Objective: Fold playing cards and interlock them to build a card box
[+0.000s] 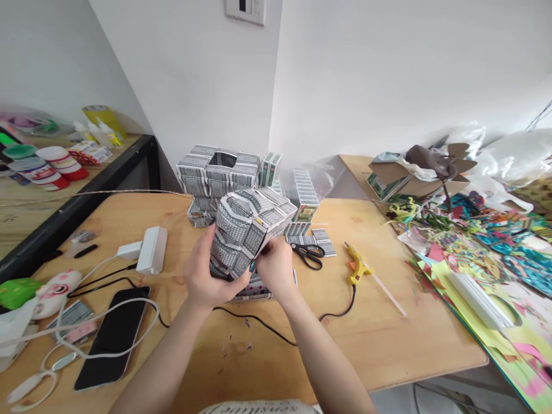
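Both my hands hold up a curved block of small printed boxes glued together [248,227] above the wooden table [379,328]. My left hand [206,275] wraps round its lower left side, thumb on the front. My right hand [275,269] pinches its lower right edge with closed fingers. Under the hands lies a flat row of the same small boxes [254,293]. Behind stands a taller square stack of these boxes with a hollow middle [218,172].
Black scissors [308,253] and a yellow glue gun [357,265] with its black cord lie to the right. A phone [112,336], white charger [152,250] and cables lie left. Coloured paper scraps [483,259] and cardboard crowd the right side. Jars sit on a side shelf [47,167].
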A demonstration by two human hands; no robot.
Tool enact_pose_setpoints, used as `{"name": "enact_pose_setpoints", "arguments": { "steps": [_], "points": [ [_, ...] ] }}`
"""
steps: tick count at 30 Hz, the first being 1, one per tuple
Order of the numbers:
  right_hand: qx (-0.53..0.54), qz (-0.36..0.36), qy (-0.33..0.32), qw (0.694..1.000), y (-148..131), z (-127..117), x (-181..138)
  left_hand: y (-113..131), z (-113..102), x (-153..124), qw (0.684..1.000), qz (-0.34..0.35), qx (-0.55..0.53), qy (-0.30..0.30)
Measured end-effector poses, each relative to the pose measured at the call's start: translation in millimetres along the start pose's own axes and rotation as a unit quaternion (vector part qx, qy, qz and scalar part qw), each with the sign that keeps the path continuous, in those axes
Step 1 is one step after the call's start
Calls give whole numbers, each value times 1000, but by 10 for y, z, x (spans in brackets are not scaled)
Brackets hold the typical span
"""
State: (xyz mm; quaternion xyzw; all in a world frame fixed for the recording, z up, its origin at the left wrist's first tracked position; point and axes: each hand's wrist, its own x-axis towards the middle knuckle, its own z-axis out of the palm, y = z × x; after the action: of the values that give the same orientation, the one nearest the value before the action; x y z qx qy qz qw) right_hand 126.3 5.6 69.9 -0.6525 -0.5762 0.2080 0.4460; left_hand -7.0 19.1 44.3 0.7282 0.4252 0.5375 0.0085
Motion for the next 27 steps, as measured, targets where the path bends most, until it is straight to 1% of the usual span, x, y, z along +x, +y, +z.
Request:
{"name": "enact_pose_setpoints", "arguments": {
  "steps": [3,5,8,11,12,14,16,18,21,22,23,24,25,26,27],
  "points": [
    [23,-3,21,1000,-2,-32,-77,3,0,10,1000,-22,-9,-3],
    [36,-27,39,998,20,-46,-116,8,0,23,999,-45,-26,-1],
    [40,-106,76,991,91,-65,-149,7,-6,48,995,-79,-65,-3],
    [27,-196,86,977,158,-83,-159,-5,-24,66,990,-104,-98,-9],
    [27,-213,90,972,168,-87,-159,-12,-31,70,989,-110,-103,-11],
    [48,-215,118,968,165,-96,-158,-31,-44,75,987,-122,-106,-12],
    [98,-181,169,964,148,-117,-160,-56,-53,78,985,-131,-112,-10],
    [155,-125,227,953,152,-163,-172,-85,-61,83,983,-138,-122,-3],
    [206,-30,315,926,265,-275,-202,-122,-82,96,977,-156,-145,5],
    [206,6,327,922,333,-312,-213,-132,-93,101,974,-164,-153,8],
    [198,44,320,925,411,-343,-222,-140,-105,105,972,-169,-160,12],
    [186,76,296,934,490,-365,-229,-150,-119,108,971,-172,-165,17],
    [171,99,254,947,564,-377,-235,-160,-132,110,971,-169,-169,21],
    [156,111,198,961,624,-380,-239,-171,-145,111,972,-162,-171,25],
    [141,111,144,973,664,-377,-243,-185,-155,110,974,-148,-171,27]
  ]
}}
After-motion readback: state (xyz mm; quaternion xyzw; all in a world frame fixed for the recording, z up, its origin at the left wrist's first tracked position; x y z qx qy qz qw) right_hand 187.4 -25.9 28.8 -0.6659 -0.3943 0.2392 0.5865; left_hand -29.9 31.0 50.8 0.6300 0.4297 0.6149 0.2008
